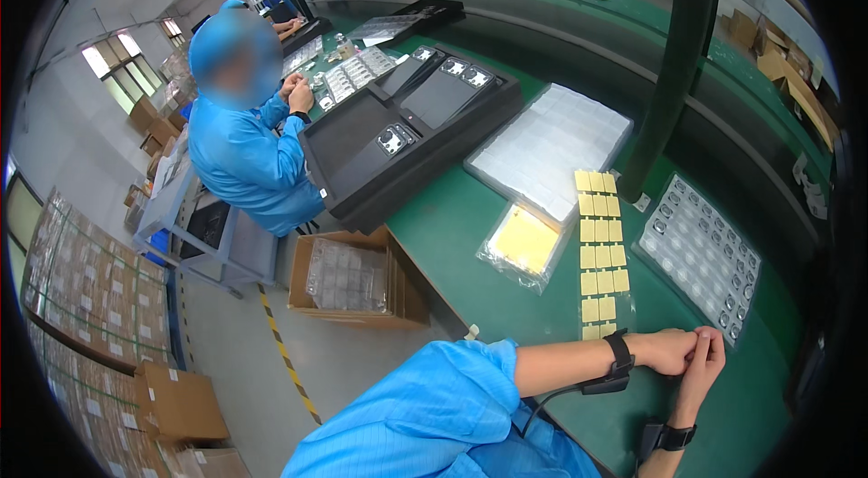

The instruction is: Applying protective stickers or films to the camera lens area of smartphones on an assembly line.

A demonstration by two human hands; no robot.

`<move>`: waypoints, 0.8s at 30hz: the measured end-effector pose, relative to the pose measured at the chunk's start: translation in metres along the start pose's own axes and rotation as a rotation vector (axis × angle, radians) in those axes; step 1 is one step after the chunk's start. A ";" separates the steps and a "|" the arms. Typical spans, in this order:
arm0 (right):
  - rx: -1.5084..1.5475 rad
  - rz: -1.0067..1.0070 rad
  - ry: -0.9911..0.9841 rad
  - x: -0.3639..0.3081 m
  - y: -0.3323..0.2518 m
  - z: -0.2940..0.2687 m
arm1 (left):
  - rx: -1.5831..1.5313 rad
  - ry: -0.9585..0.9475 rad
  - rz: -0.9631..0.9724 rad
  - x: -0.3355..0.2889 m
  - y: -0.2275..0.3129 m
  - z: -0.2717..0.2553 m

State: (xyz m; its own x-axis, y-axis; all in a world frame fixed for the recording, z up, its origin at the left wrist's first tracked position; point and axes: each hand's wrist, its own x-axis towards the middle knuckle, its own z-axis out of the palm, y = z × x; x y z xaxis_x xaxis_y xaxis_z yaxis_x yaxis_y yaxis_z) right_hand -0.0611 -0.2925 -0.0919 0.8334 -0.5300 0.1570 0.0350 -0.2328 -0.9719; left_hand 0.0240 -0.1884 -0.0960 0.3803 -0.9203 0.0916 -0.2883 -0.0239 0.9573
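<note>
My left hand and my right hand meet over the green bench at the lower right. The left fingers are curled closed, with their tips against the right hand. The right fingers are pinched together, and whatever lies between the hands is hidden. Just beyond them is a clear plastic tray with round, dark-ringed small parts in some of its pockets. Left of the hands lies a clear strip with rows of yellow square pads, its near end close to my left wrist.
A clear bag of yellow sheets and a pale plastic tray lie farther left. Black trays hold dark panels. A dark post rises behind. A co-worker in blue works at left, near an open carton.
</note>
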 end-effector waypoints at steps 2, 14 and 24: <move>-0.026 -0.021 -0.001 0.001 0.002 -0.001 | -0.050 -0.003 -0.065 0.001 0.000 0.000; -0.048 -0.046 0.011 -0.002 -0.008 0.006 | -0.059 -0.004 -0.037 -0.002 0.003 -0.003; -0.087 -0.014 0.052 0.000 0.003 0.000 | 0.020 -0.006 -0.052 -0.003 0.009 -0.004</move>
State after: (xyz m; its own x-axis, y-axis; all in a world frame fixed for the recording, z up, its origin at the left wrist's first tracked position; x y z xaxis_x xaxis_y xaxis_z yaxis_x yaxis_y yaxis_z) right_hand -0.0608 -0.2933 -0.0948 0.8034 -0.5671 0.1813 -0.0036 -0.3091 -0.9510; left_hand 0.0239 -0.1842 -0.0869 0.3899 -0.9200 0.0403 -0.2862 -0.0795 0.9549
